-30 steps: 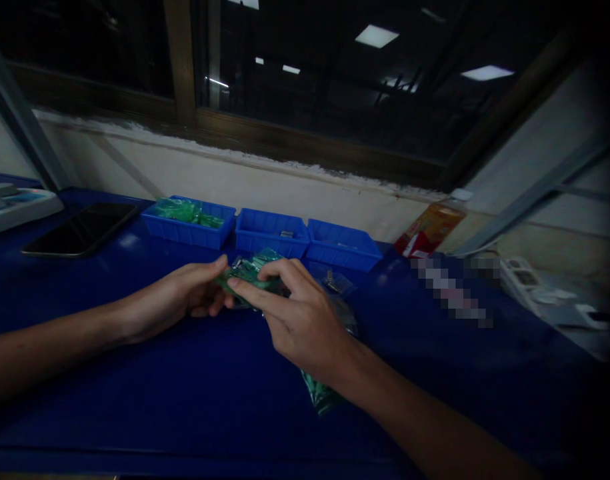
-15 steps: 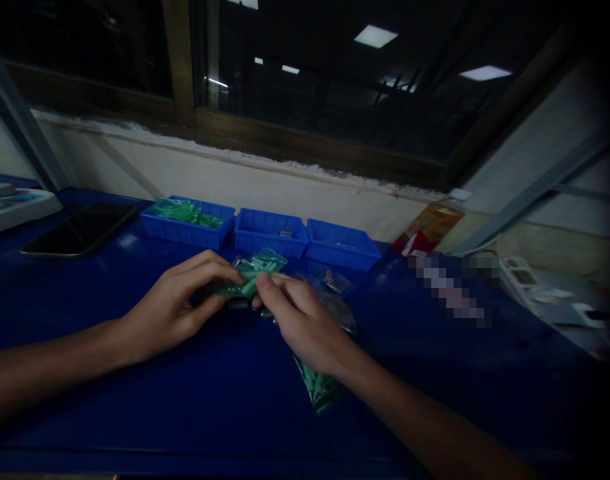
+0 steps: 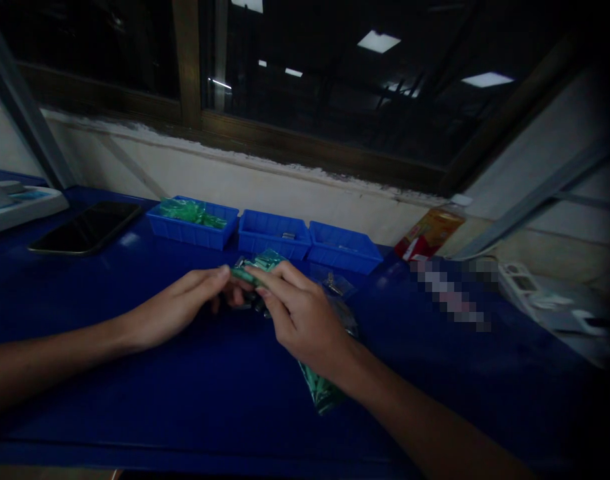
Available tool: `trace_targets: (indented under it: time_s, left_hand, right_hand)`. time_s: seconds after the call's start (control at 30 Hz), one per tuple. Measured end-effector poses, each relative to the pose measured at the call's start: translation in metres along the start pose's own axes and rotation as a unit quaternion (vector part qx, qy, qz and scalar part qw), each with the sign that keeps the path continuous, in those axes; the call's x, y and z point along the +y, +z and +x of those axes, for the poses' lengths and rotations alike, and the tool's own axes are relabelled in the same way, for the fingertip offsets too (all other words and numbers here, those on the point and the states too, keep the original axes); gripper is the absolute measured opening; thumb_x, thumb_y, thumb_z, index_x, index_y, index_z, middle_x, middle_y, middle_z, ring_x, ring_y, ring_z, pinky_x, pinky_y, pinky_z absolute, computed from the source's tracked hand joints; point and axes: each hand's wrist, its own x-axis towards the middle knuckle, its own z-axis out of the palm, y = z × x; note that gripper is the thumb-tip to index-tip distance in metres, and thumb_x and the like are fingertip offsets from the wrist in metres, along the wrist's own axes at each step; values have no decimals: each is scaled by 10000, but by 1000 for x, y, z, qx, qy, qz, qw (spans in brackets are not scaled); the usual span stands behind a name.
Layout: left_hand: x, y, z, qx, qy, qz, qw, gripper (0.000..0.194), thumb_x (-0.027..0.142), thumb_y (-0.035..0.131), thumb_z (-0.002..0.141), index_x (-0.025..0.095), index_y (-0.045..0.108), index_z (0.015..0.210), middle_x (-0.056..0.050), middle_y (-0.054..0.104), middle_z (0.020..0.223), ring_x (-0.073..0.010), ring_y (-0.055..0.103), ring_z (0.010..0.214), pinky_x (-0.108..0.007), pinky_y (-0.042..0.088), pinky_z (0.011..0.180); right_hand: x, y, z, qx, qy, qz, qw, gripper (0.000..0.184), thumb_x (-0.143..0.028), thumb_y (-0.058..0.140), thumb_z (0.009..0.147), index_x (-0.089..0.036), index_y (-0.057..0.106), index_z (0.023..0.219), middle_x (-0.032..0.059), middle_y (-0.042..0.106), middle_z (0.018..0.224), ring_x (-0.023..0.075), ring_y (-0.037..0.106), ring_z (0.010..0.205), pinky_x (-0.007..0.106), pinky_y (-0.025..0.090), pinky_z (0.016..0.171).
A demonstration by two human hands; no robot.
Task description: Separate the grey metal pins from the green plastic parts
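Transparent bag of slim green pieces [image 3: 322, 395] lies nearest, at five o'clock from the small green plastic packet [image 3: 246, 275], pinched between left hand [image 3: 192, 295] and right hand [image 3: 305, 312] — left thumb now uppermost, not lower as moments ago, suggesting turning.

From my end I make out a narrow green item [image 3: 245, 276] held between the fingertips of the left hand [image 3: 185, 300] and right hand [image 3: 305, 310], above the tabletop. It slants down toward the right, its far end partly hidden by fingers; I can't tell what it contains.
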Motion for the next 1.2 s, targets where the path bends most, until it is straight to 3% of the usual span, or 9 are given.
trace_targets:
  time_s: [0.1, 0.23, 0.33, 0.53, 0.63, 0.73, 0.97, 1.1, 1.2]
  left_hand:
    - [0, -1, 3, 10, -71, -123, 990, 578, 578, 208, 848, 152, 577, 719, -45, 577, 710, -150, 504, 654, -253, 381, 578]
    - [0, 1, 7, 44, -97, -156, 982, 289, 427, 501, 803, 159, 522, 699, 13, 508, 637, -97, 427, 576, -207, 329, 533]
    - [-2, 1, 8, 76, -78, -136, 985, 193, 363, 512, 815, 175, 509, 770, 37, 471, 627, -80, 397, 547, -191, 316, 515]
    - [-2, -4, 2, 149, 95, 90, 980, 99, 256, 496, 828, 187, 524, 892, 1, 524, 782, -117, 495, 704, -223, 397, 633]
    - [1, -3, -4, 120, 196, 223, 947, 110, 178, 483, 827, 195, 567, 897, -33, 515, 904, -152, 504, 855, -267, 409, 755]
    - [2, 1, -7, 89, 223, 285, 928, 192, 126, 453, 829, 216, 594, 923, -42, 484, 959, -156, 491, 914, -272, 415, 788]
    - [6, 3, -5, 51, 122, 211, 969, 185, 277, 507, 818, 208, 583, 972, -44, 507, 971, -169, 497, 888, -272, 430, 744]
    - [4, 3, -2, 46, -3, 14, 999, 361, 446, 351, 869, 174, 588, 873, -42, 559, 834, -160, 509, 758, -277, 419, 661]
    - [3, 4, 0, 40, -71, -158, 984, 501, 524, 222, 869, 167, 571, 826, -44, 546, 760, -150, 484, 660, -265, 403, 563]
  right_hand:
    - [0, 0, -2, -2, -13, -32, 999, 361, -175, 336, 879, -224, 493, 1200, 46, 490, 893, 131, 489, 775, 269, 423, 691]
    - [2, 2, -2, -1, -23, -47, 999, 394, -112, 369, 841, -267, 527, 1167, 59, 456, 984, 143, 479, 841, 301, 430, 737]
    - [1, 4, -3, 15, -9, -28, 999, 395, -100, 396, 822, -267, 537, 1151, 76, 432, 1077, 173, 455, 956, 343, 417, 793]
    - [-4, 3, 0, 33, 110, 110, 987, 270, -377, 433, 849, -198, 627, 907, 48, 511, 915, 154, 489, 893, 326, 398, 803]
    - [-3, 2, 3, 10, 192, 253, 948, 435, -458, 305, 881, -168, 579, 708, 8, 526, 692, 110, 507, 673, 258, 406, 631]
    - [1, 4, 5, 9, 227, 317, 921, 383, -442, 370, 859, -161, 520, 647, -28, 471, 563, 86, 445, 530, 221, 342, 491]
    - [-2, 1, 3, 51, 121, 175, 976, 234, -269, 413, 857, -175, 624, 887, 3, 613, 725, 104, 520, 614, 235, 399, 573]
    - [-6, -3, -1, 43, 27, 61, 997, 320, -194, 386, 857, -196, 569, 1120, 34, 650, 859, 125, 565, 706, 259, 433, 671]
    - [-5, -2, -3, 24, -24, -5, 999, 359, -172, 353, 860, -184, 541, 1165, 39, 618, 763, 123, 524, 646, 261, 427, 633]
